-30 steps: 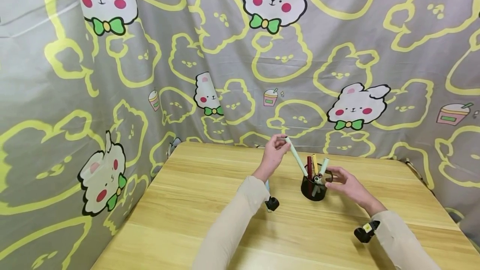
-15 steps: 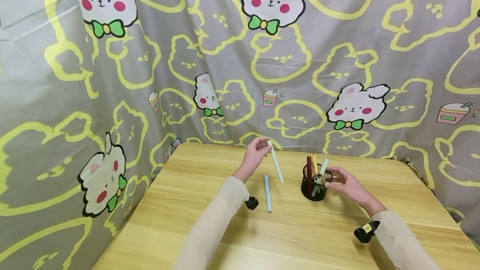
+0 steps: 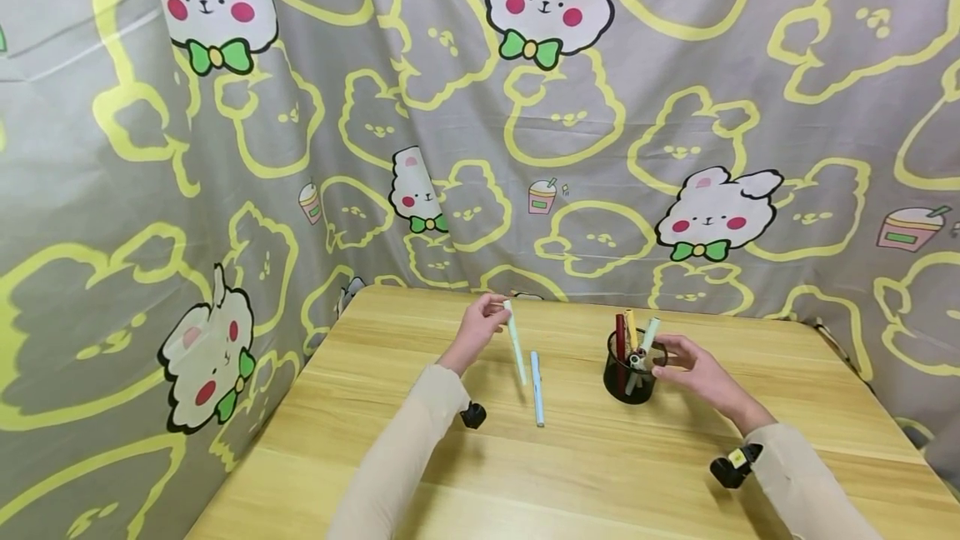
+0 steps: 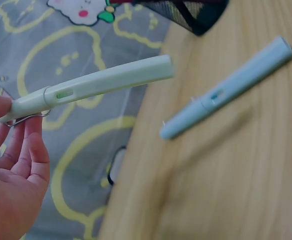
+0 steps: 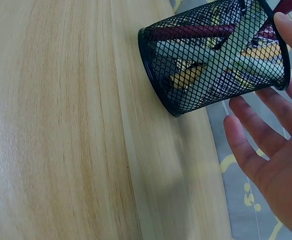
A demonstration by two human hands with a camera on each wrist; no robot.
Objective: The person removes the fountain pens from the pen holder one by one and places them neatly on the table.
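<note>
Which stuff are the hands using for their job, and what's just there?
For the job:
slim pale green pen, pinched by the left hand
round black wire-mesh cup with coloured pens, held by the right hand
slim light blue pen lying nearby, probably

Just there:
flat light-brown wooden table
grey cloth curtain with cartoon animals

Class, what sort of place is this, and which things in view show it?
Probably a screened-off indoor workspace: a wooden table, a cartoon-print curtain hung behind it, and a mesh cup of pens. Home or studio, the pictures do not settle.
</note>
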